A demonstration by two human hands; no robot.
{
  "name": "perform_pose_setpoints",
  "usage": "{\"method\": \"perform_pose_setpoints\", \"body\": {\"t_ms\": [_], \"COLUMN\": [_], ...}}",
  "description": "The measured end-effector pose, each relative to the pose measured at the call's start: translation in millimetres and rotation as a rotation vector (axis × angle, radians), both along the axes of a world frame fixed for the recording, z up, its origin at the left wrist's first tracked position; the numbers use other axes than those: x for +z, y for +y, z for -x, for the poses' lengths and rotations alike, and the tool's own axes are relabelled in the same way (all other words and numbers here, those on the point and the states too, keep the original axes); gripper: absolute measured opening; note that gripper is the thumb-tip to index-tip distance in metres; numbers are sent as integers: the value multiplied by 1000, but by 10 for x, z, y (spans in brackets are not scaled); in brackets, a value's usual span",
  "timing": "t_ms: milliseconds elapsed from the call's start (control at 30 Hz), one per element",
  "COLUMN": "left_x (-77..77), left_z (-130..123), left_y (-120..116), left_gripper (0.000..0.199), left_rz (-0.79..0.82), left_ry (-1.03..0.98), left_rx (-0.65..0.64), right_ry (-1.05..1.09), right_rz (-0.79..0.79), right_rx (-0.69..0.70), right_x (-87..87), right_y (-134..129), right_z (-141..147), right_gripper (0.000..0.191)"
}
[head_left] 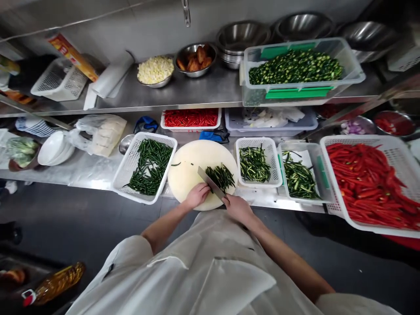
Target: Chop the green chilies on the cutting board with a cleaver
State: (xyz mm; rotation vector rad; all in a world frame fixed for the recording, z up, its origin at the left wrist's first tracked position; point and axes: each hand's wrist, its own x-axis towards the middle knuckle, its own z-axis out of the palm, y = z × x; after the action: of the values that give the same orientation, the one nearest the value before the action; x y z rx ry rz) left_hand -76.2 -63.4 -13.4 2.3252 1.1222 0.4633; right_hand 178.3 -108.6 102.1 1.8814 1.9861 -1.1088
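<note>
My right hand [239, 208] grips the handle of a kitchen knife [211, 183], whose blade points away to the upper left over a round cream cutting board [185, 153]. Just left of the blade, my left hand [197, 195] rests on the board with its fingers curled in; what they hold, if anything, is hidden. A pile of cut green chilies [221, 176] lies against the far right side of the blade. Left of the board stands a white basket [118, 175] of whole green chilies [151, 164]. On its right, a smaller white basket [278, 177] holds cut green pieces [254, 164].
A clear tub [323, 175] with more cut green pieces and a large basket [370, 225] of red chilies stand farther right. Behind the board are a basket of red chilies [192, 118] and a blue cloth [211, 136]. The shelf [197, 98] above bears bowls and a large tub [303, 94].
</note>
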Motion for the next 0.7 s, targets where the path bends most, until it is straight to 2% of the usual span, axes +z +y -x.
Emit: {"method": "perform_pose_setpoints", "body": {"t_ms": [133,300,400,467,600,633,700], "left_x": [-8,-20,13,78,249,274,282], "left_z": [1,-13,89,259,748,855,990], "left_y": [31,17,118,298,760,830,851], "left_gripper": [33,31,27,25,33,34,29], "left_rz": [-8,-41,-69,-121,-225,-221,-194], "left_ry": [-13,-49,-71,-74,-12,24,89], "left_rx": [-11,-46,-69,50,579,641,619], "right_ry": [13,47,68,79,139,144,133], "right_rz": [-5,-60,-124,-145,-84,-64,-41], "right_rx": [0,-35,-41,-55,19,46,60], "right_x": [-95,-183,-141,-135,-228,-258,-307], "right_y": [115,627,766,677,273,188,88], "right_z": [108,548,662,593,277,204,102], "right_gripper": [37,42,46,45,39,38,38]}}
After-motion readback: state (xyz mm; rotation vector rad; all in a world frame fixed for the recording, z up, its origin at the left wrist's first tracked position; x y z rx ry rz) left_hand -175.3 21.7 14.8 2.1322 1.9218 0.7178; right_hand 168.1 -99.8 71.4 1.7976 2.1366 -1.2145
